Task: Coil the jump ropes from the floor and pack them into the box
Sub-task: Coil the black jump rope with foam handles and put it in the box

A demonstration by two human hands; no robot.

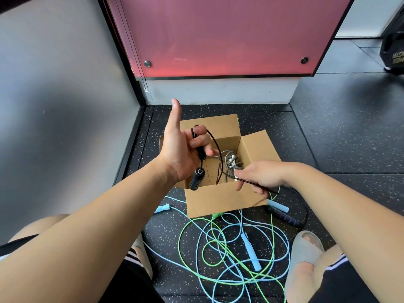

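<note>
My left hand (182,147) is raised above the open cardboard box (220,201), thumb up, fingers curled round a black ribbed jump rope handle (197,179). Its dark cord (217,147) loops from that hand down to my right hand (261,177), which pinches the cord over the box's right side. The rope's second black handle (284,217) lies on the floor right of the box. A grey coiled rope (231,161) sits inside the box. A green rope (192,228) and a light blue rope (251,255) lie tangled on the floor in front.
The box stands on black speckled rubber flooring in a corner, with a grey wall (65,95) to the left and a red panel (218,36) behind. My sandalled feet (303,259) flank the tangled ropes. A black bag (393,49) sits far right.
</note>
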